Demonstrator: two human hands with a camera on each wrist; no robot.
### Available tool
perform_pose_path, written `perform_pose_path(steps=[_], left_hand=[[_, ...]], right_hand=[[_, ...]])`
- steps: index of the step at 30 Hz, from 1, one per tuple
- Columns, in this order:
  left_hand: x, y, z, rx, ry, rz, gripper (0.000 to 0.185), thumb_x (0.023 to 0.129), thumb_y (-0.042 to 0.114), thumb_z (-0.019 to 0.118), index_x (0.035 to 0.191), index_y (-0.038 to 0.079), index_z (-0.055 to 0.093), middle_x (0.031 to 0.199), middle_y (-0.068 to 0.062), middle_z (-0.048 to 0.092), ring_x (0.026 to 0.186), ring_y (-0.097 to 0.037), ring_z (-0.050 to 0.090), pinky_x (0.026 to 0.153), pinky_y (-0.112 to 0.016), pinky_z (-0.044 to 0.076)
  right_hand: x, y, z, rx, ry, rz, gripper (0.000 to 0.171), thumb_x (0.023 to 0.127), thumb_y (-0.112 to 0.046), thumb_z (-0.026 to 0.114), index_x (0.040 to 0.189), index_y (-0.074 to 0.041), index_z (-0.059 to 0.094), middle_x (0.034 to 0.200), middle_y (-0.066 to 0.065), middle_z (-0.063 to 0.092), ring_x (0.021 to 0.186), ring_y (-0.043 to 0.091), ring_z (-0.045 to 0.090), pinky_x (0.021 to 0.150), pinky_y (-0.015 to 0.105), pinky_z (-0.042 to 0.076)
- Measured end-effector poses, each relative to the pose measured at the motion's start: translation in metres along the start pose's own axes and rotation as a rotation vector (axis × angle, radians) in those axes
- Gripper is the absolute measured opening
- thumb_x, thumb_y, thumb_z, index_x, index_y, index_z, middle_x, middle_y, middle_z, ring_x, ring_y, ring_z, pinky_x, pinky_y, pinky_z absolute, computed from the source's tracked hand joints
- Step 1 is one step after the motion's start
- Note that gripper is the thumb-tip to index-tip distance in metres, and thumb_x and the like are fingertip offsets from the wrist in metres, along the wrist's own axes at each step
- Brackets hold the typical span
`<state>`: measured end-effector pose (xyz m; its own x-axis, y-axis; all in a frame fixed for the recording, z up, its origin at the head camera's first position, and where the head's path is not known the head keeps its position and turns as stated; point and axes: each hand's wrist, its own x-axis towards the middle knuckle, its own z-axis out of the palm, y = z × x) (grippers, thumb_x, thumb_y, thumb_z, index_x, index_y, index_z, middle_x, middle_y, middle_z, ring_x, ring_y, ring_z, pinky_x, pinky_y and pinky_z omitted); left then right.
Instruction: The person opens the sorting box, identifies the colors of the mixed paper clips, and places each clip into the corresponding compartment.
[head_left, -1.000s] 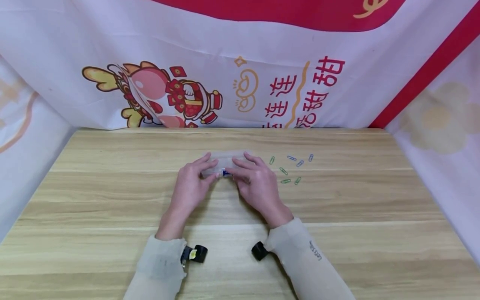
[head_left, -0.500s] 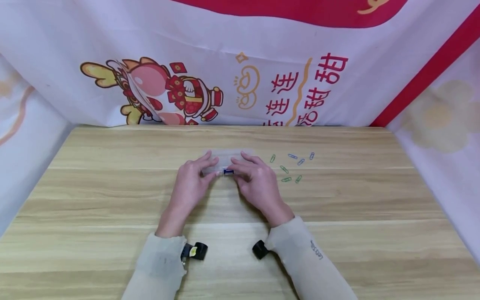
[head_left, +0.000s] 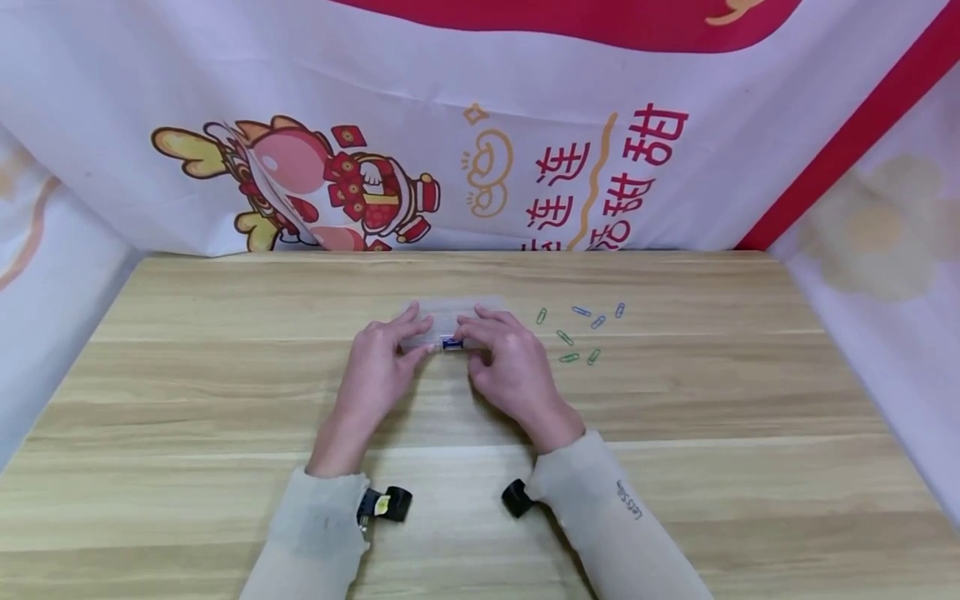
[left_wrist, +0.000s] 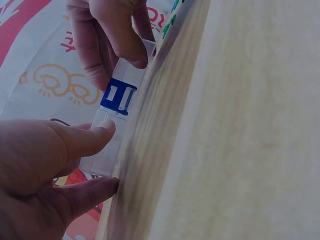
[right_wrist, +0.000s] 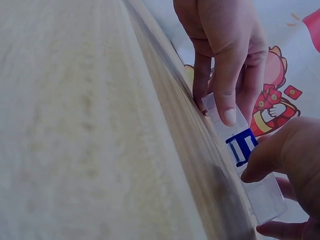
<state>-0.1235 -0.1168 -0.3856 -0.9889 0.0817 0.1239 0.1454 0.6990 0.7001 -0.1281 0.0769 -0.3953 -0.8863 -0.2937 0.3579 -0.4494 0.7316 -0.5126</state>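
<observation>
A small clear plastic box with a blue clasp lies on the wooden table at its middle. My left hand holds the box's left end, thumb on its near side and fingers over the top. My right hand grips the right end; its thumb presses beside the blue clasp. The box rests flat on the table in both wrist views.
Several green and blue paper clips lie scattered on the table just right of my right hand. A printed cloth backdrop closes off the back and both sides of the table.
Both hands stay on the box. The right hand's fingers have curled in a little closer round the clasp.
</observation>
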Motion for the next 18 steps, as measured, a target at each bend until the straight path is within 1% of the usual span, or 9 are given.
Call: perform_pose_path(steps=[6, 8, 10, 12, 13, 16, 18], left_hand=[[-0.0006, -0.0018, 0.0002, 0.002, 0.006, 0.005, 0.040, 0.097, 0.009, 0.080, 0.136, 0.008, 0.072, 0.158, -0.012, 0.056, 0.115, -0.040, 0.070, 0.093, -0.048, 0.062], [-0.0009, -0.0025, 0.0000, -0.009, 0.007, -0.003, 0.040, 0.097, 0.010, 0.079, 0.136, 0.008, 0.072, 0.158, -0.012, 0.056, 0.120, -0.041, 0.069, 0.097, -0.050, 0.062], [-0.0013, -0.0029, -0.0008, -0.017, 0.011, -0.015, 0.039, 0.097, 0.011, 0.079, 0.136, 0.009, 0.072, 0.158, -0.011, 0.056, 0.124, -0.042, 0.068, 0.102, -0.051, 0.061], [-0.0014, -0.0033, -0.0018, -0.016, 0.015, -0.024, 0.039, 0.098, 0.011, 0.079, 0.136, 0.010, 0.072, 0.158, -0.011, 0.057, 0.123, -0.042, 0.068, 0.101, -0.051, 0.061], [-0.0013, -0.0033, -0.0023, -0.013, 0.016, -0.026, 0.039, 0.098, 0.012, 0.079, 0.136, 0.010, 0.073, 0.158, -0.011, 0.057, 0.121, -0.041, 0.068, 0.099, -0.049, 0.061], [-0.0003, -0.0020, -0.0033, 0.003, 0.010, -0.019, 0.038, 0.097, 0.012, 0.080, 0.135, 0.010, 0.073, 0.157, -0.011, 0.058, 0.109, -0.038, 0.070, 0.089, -0.045, 0.061], [0.0009, -0.0008, -0.0032, 0.002, -0.004, -0.012, 0.039, 0.097, 0.011, 0.080, 0.135, 0.009, 0.073, 0.157, -0.011, 0.058, 0.111, -0.039, 0.070, 0.089, -0.045, 0.061]], right_hand=[[-0.0001, -0.0008, 0.0006, -0.006, -0.020, 0.014, 0.034, 0.085, 0.006, 0.079, 0.110, -0.016, 0.083, 0.134, 0.000, 0.078, 0.141, 0.022, 0.064, 0.122, 0.041, 0.051], [-0.0013, -0.0005, 0.0015, -0.027, -0.049, 0.008, 0.026, 0.084, 0.005, 0.080, 0.097, -0.016, 0.084, 0.139, 0.000, 0.075, 0.144, 0.021, 0.061, 0.124, 0.042, 0.049], [-0.0022, 0.0001, 0.0026, -0.036, -0.077, -0.009, 0.022, 0.082, 0.005, 0.079, 0.085, -0.017, 0.081, 0.144, 0.000, 0.072, 0.148, 0.022, 0.057, 0.127, 0.042, 0.046], [-0.0025, 0.0013, 0.0034, -0.030, -0.097, -0.020, 0.023, 0.081, 0.005, 0.079, 0.076, -0.017, 0.077, 0.148, 0.001, 0.069, 0.151, 0.022, 0.054, 0.129, 0.042, 0.044], [-0.0027, 0.0021, 0.0035, -0.021, -0.106, -0.025, 0.024, 0.080, 0.005, 0.078, 0.074, -0.017, 0.076, 0.149, 0.002, 0.068, 0.152, 0.023, 0.053, 0.130, 0.042, 0.043], [-0.0017, 0.0047, 0.0024, 0.039, -0.087, -0.002, 0.023, 0.080, 0.007, 0.077, 0.088, -0.015, 0.077, 0.147, 0.003, 0.070, 0.150, 0.022, 0.056, 0.128, 0.041, 0.044], [-0.0019, 0.0064, 0.0003, 0.068, -0.073, 0.028, 0.027, 0.083, 0.005, 0.078, 0.103, -0.014, 0.078, 0.145, 0.004, 0.071, 0.147, 0.023, 0.058, 0.127, 0.041, 0.046]])
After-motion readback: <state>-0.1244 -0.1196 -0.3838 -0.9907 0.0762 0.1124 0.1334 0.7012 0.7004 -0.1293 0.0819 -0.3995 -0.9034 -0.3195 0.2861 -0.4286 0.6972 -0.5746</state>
